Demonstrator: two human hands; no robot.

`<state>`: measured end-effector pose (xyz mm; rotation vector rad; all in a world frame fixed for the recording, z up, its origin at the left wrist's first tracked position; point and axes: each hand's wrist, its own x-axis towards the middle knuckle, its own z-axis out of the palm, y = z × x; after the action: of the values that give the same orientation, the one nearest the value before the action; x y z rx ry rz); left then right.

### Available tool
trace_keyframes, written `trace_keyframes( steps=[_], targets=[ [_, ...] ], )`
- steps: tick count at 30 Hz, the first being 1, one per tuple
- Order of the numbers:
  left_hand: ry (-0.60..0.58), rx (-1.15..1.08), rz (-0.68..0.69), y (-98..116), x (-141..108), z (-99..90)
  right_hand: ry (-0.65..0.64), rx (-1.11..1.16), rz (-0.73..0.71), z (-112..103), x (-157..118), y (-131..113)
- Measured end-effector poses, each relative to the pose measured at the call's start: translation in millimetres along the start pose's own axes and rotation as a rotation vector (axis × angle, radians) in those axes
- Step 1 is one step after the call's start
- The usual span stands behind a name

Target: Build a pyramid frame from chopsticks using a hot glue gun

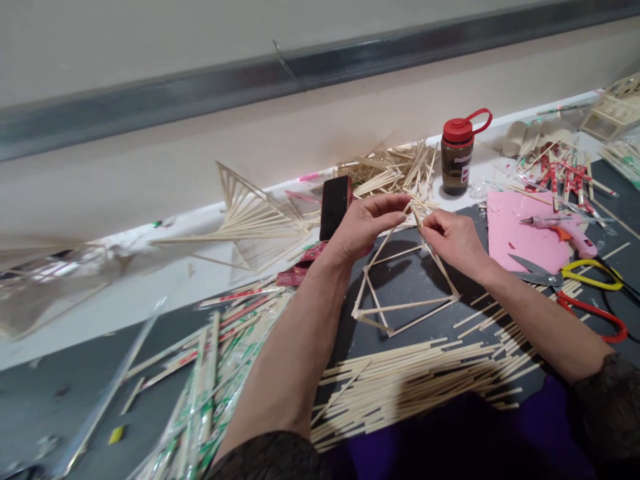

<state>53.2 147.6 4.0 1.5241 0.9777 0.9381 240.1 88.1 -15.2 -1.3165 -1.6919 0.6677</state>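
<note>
A frame of thin wooden chopsticks [400, 307], joined at the corners, stands on the dark mat with its sticks rising to a peak. My left hand [367, 225] is closed at that peak, thumb and fingertips pinching a stick end there. Just right of it, my right hand [455, 241] pinches a sloping stick near the top between thumb and fingers. The exact contact at the tips is partly hidden. In front of the frame lies a pile of loose chopsticks [425, 377].
A phone [335, 203] leans behind my left wrist. Further back are a bottle [456, 167] and a stick heap [395, 170]. Rightward lie a pink glue gun [575, 233] on a pink sheet [510, 233], and scissors [545, 277]. Wrapped chopsticks [210, 380] and a fan-shaped stick model [250, 220] sit left.
</note>
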Motion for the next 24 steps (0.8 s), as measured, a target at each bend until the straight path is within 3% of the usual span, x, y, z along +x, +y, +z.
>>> trace_keyframes(
  steps=[8, 24],
  targets=[
    [0.112, 0.035, 0.030, 6.6, 1.6, 17.7, -0.005, 0.004, -0.003, 0.7, 1.3, -1.2],
    [0.165, 0.058, 0.035, 6.2, 0.0, 24.3, -0.011, 0.006, 0.012, 3.9, 1.5, 0.9]
  ],
)
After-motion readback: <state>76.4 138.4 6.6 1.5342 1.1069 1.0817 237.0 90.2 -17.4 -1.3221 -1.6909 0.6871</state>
